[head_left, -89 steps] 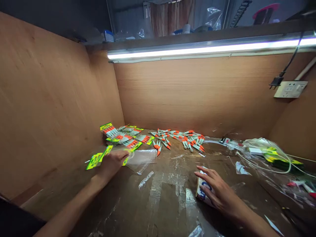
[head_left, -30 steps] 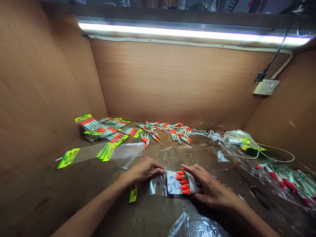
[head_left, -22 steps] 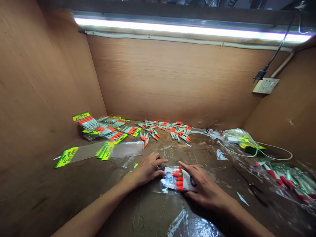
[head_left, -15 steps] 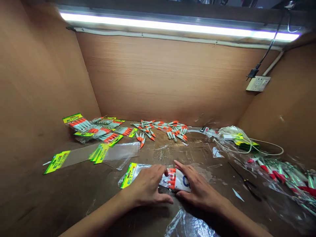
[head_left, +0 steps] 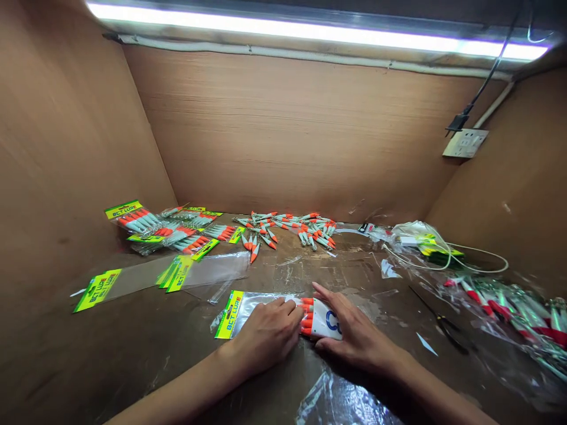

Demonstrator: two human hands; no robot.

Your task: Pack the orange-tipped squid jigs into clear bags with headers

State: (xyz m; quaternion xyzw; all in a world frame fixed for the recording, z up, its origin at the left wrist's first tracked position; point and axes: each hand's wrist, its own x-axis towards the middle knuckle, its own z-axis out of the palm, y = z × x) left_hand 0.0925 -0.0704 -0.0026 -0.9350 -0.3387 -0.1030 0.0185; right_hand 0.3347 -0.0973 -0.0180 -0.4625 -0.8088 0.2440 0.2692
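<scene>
From my remote seat, the clear bag (head_left: 252, 302) lies flat, its long axis running left to right, with the yellow label (head_left: 230, 314) out past my left hand (head_left: 275, 329) and the far end at the orange-tipped lures (head_left: 306, 321). That hand, the nearer to the bag, lies over it with curled fingers; I can't tell whether they pinch film. My right hand (head_left: 349, 330) grips the lures' white wrap (head_left: 322, 320), thumb and fingers spanning its edges, roughly in line with the bag.
</scene>
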